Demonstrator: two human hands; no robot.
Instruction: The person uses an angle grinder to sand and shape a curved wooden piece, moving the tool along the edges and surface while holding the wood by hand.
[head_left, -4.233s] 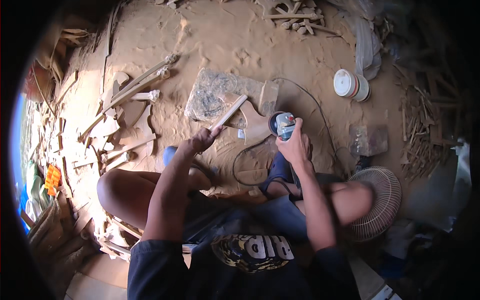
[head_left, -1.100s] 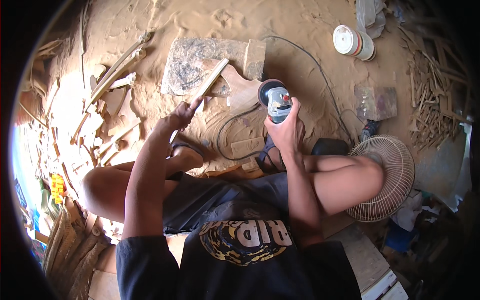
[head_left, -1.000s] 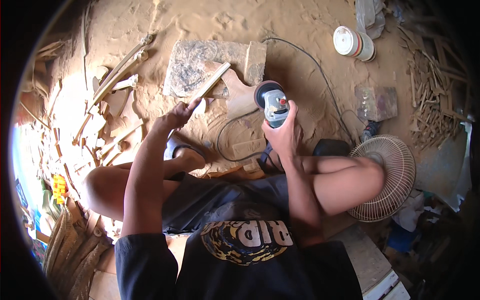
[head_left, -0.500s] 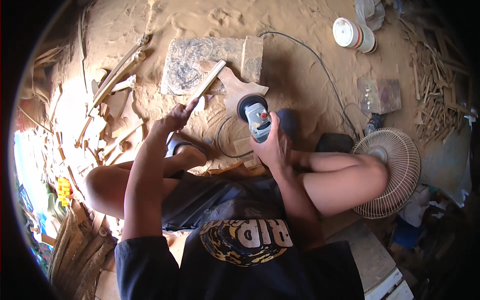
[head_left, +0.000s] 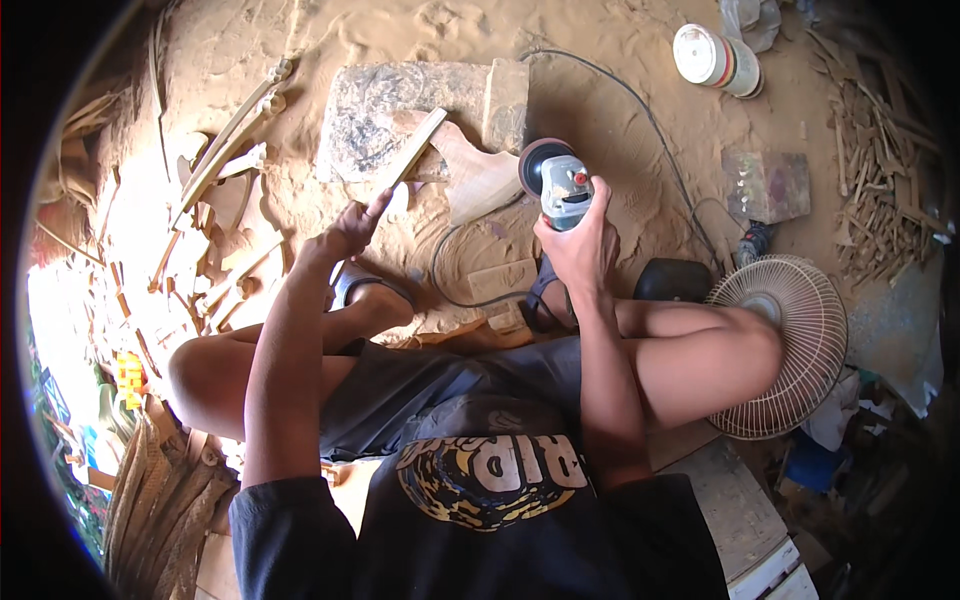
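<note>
My right hand (head_left: pixel 580 245) grips a grey angle grinder (head_left: pixel 558 180) with a round disc, held upright above the sawdust. Its black cord (head_left: pixel 640 110) loops away across the ground. My left hand (head_left: pixel 350 230) holds the near end of a long flat wooden strip (head_left: pixel 415 150), which slants up to the right onto a flat stone slab (head_left: pixel 390 110). A curved wooden offcut (head_left: pixel 480 180) lies between the strip and the grinder. I sit on the ground with bare knees spread, a sandalled foot (head_left: pixel 360 290) below my left hand.
Sawdust covers the ground. Wooden offcuts and sticks (head_left: pixel 220 190) are piled at the left, more scraps (head_left: pixel 880 170) at the right. A white tub (head_left: pixel 710 60) stands top right. A small fan (head_left: pixel 780 340) lies by my right knee, beside a dark pad (head_left: pixel 675 280).
My right hand swung the grinder left toward the strip and has come back to the right, lifted. My left hand keeps hold of the wooden strip on the slab.
</note>
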